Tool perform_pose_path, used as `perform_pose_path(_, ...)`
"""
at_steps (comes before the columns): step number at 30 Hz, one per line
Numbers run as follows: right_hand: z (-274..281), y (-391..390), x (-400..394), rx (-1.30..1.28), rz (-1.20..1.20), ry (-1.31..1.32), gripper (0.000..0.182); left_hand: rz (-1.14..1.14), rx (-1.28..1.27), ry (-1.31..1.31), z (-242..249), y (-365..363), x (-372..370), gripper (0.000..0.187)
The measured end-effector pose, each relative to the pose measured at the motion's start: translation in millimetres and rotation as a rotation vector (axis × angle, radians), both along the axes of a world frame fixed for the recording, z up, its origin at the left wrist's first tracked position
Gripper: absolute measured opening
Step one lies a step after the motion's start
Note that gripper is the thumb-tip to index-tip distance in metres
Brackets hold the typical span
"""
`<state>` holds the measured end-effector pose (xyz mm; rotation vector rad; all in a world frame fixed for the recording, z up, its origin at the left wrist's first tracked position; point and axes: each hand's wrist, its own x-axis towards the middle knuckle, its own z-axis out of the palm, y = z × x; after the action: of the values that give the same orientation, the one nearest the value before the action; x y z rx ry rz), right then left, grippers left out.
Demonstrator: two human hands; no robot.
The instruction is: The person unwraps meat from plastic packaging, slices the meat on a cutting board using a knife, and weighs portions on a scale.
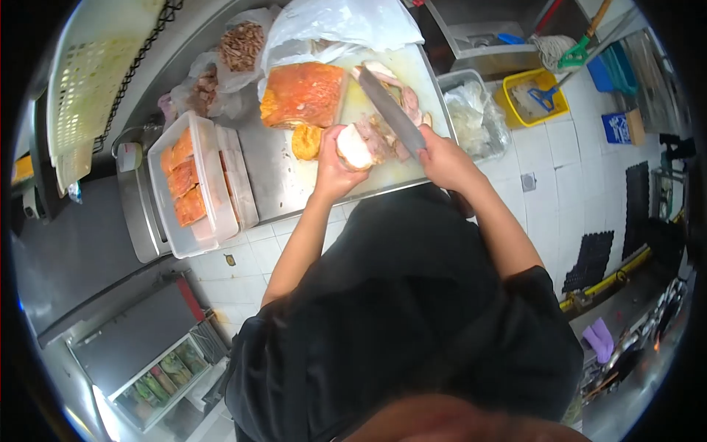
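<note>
My left hand (pixel 337 168) grips a chunk of cooked meat (pixel 359 149) with a pale, whitish face, at the front part of the cutting board (pixel 390 181). In my right hand (pixel 446 156) is a broad-bladed knife (pixel 390 110), its blade slanting up and to the left over the board, just right of the chunk. Cut meat pieces (pixel 410 103) lie beside and beyond the blade. A large slab of roast meat with orange, crisp-looking skin (pixel 305 92) rests left of the knife. Between it and my left hand sits a small golden piece (pixel 305 141).
Left of the board stands a plastic tub (pixel 210 214) holding orange-skinned meat pieces (pixel 185 184). Plastic bags (pixel 342 22) cover the board's far side, with a bag of brown strips (pixel 241 46) nearby. To the right are a bag-lined bin (pixel 471 118) and a yellow bucket (pixel 510 103).
</note>
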<state>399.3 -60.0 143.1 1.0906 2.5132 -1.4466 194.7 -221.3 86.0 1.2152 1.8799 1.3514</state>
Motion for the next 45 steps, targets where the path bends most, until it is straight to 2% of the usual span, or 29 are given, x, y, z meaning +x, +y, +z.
perform_pose_path(2, -1, -10, -1, 0.031, 0.087, -0.068, 0.033, -0.038, -0.172, 0.335, -21, -3, 11, 0.086)
perform_pose_path(3, -8, -17, 2, 0.083, 0.099, -0.052, 0.037, -0.051, -0.176, 0.396, -26, -4, 18, 0.086)
perform_pose_path(7, 3, -34, 0, 0.141, 0.139, -0.167, 0.051, -0.024, -0.265, 0.414, -27, 2, 25, 0.082)
perform_pose_path(11, 10, -44, -2, 0.106, 0.210, -0.260, 0.050, -0.015, -0.250, 0.308, -18, 5, 26, 0.075)
perform_pose_path(13, 10, -48, -1, 0.147, 0.188, -0.175, 0.040, 0.082, -0.182, 0.187, -25, 7, 25, 0.059)
perform_pose_path(14, 10, -48, -2, 0.147, 0.190, -0.179, 0.040, 0.083, -0.183, 0.182, -34, 10, 25, 0.059)
perform_pose_path(16, 11, -50, -7, 0.139, 0.185, -0.200, 0.036, 0.175, -0.086, 0.232, -58, 12, 26, 0.043)
perform_pose_path(22, -43, -38, -27, 0.129, 0.205, -0.089, 0.036, 0.216, 0.007, 0.235, -65, 12, 29, 0.037)
perform_pose_path(25, -4, -34, -9, -0.004, 0.229, -0.234, 0.038, 0.227, 0.006, 0.202, -64, 12, 29, 0.037)
perform_pose_path(26, -7, -35, -10, -0.007, 0.228, -0.239, 0.038, 0.226, 0.003, 0.197, -66, 12, 28, 0.037)
perform_pose_path(32, -18, -40, -21, 0.037, 0.256, -0.223, 0.040, 0.205, 0.041, 0.149, -67, 9, 26, 0.039)
perform_pose_path(35, -22, -50, -23, -0.004, 0.212, -0.305, 0.042, 0.183, 0.003, 0.190, -70, 9, 27, 0.040)
perform_pose_path(37, -55, -56, -31, 0.068, 0.147, -0.133, 0.039, 0.182, 0.026, 0.195, -73, 8, 26, 0.040)
perform_pose_path(38, -60, -50, -34, 0.074, 0.152, -0.127, 0.039, 0.187, 0.031, 0.201, -73, 8, 25, 0.040)
perform_pose_path(41, -60, -38, -35, 0.058, 0.147, -0.147, 0.037, 0.080, -0.053, 0.219, -54, 0, 25, 0.063)
perform_pose_path(43, -51, -34, -22, -0.007, 0.021, -0.126, 0.022, 0.029, -0.132, 0.307, -41, -7, 29, 0.090)
perform_pose_path(45, -27, -25, -12, 0.000, 0.001, -0.102, 0.022, 0.093, -0.157, 0.328, -49, -11, 31, 0.090)
